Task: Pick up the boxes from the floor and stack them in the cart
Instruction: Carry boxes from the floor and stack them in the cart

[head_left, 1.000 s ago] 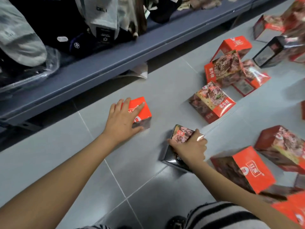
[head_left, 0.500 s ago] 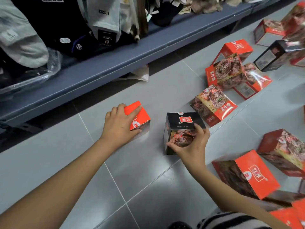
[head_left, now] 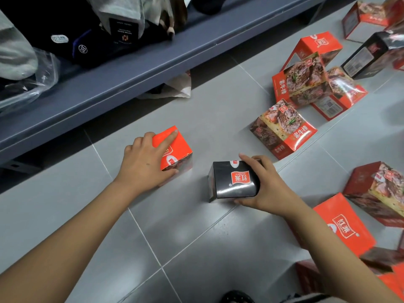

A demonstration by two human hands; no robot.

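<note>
My left hand grips a small red box that stands on the grey tiled floor, index finger stretched along its top and thumb on its near side. To its right, my right hand holds a black box with a red logo, fingers over the far edge and thumb under the near edge. Several more red boxes with food pictures lie scattered on the floor to the right, one just beyond the black box. No cart is in view.
A blue-grey shelf runs along the back left, loaded with bagged clothes. A crumpled plastic bag lies under it. Red boxes crowd the floor at the right and lower right, with another black box at the far right.
My right hand has turned the black box from lying on its side to logo face up and shifted its grip. My left hand has tightened on the red box, which barely moved.
</note>
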